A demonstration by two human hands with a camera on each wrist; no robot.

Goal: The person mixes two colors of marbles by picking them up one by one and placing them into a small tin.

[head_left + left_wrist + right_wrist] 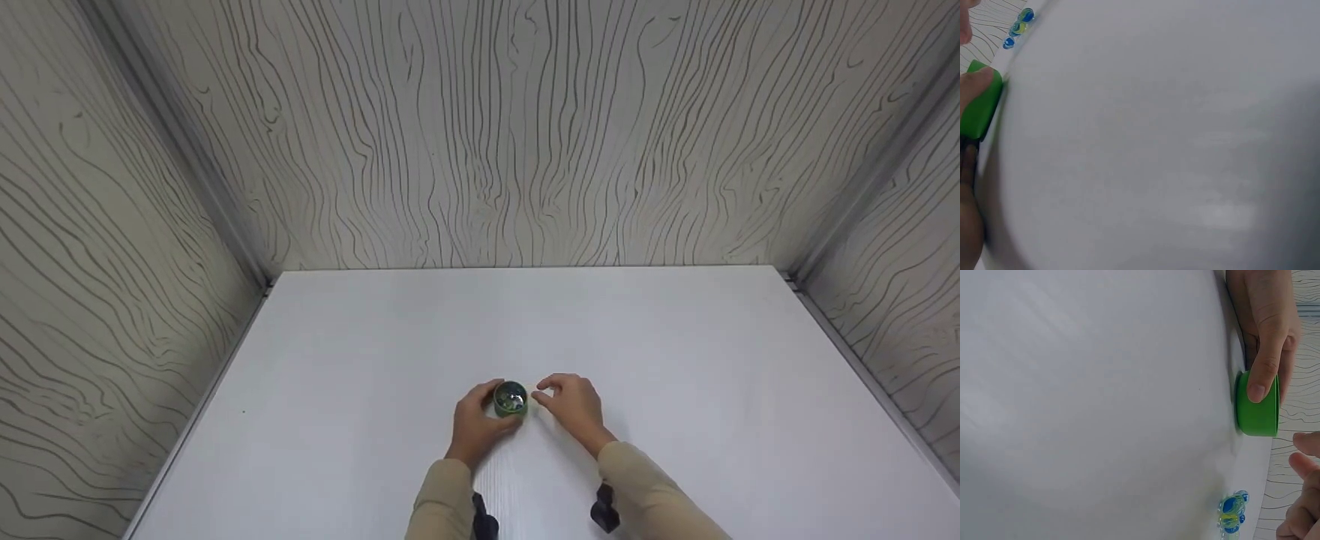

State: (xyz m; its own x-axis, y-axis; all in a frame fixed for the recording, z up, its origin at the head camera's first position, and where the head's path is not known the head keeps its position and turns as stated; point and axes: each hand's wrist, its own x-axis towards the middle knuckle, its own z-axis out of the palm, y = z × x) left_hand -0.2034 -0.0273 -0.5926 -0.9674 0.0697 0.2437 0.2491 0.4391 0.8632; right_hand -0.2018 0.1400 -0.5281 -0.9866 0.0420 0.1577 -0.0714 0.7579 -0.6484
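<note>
White table [345, 337]; lower centre, my left hand [478, 424] grips a cup [511, 412] my narrowly parted right hand [574, 405] could knock over.

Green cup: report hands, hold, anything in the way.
Left hand gripping green cup, upright on table. Right hand just right, fingertips apart, nothing seen held. Blue-and-yellow marbles on table nearby; nothing seen blocking.

Premises are appearing as work booth, bldg. type unclear: wood-grain-patt. panels [480, 135] are standing rear, L & R; grey corner strips [180, 142] are joining them; white desk [675, 337] is sitting betw.
</note>
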